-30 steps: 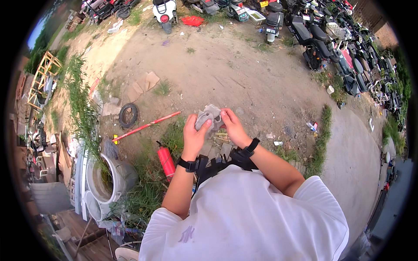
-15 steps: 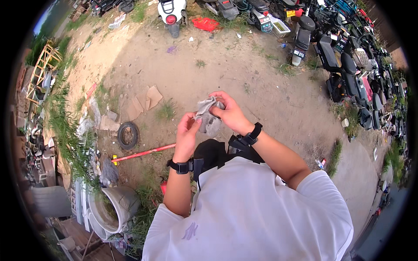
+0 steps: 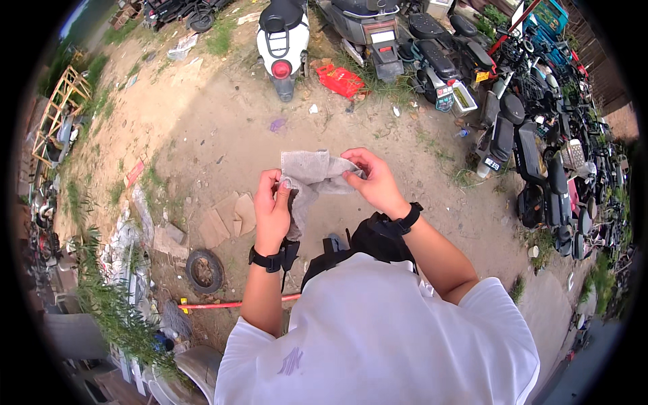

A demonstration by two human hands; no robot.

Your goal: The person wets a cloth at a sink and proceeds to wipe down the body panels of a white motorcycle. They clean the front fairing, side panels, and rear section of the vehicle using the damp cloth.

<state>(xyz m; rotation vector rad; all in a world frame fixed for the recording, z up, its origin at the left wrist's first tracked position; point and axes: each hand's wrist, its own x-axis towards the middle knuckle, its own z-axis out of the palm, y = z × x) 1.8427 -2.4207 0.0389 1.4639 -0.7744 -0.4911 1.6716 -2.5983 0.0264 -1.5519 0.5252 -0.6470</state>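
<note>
A grey cloth (image 3: 307, 172) is stretched between my two hands in front of my body, its upper part flat and one end hanging down on the left. My left hand (image 3: 273, 206) pinches the cloth at its left side, thumb on top. At the other side my right hand (image 3: 374, 181) grips a bunched corner between thumb and fingers. Both wrists carry black straps (image 3: 268, 260). The cloth's underside is hidden from view.
Parked scooters stand at the top and right, a white scooter (image 3: 283, 54) among them. A red bag (image 3: 339, 79) lies behind it. On the left are a tyre (image 3: 204, 271), flattened cardboard (image 3: 226, 219) and a red pole (image 3: 236, 304) on the dirt ground.
The bunched cloth has been spread wider as my hands moved apart. The view has shifted, so more of the scooters shows and the tyre and pole sit lower.
</note>
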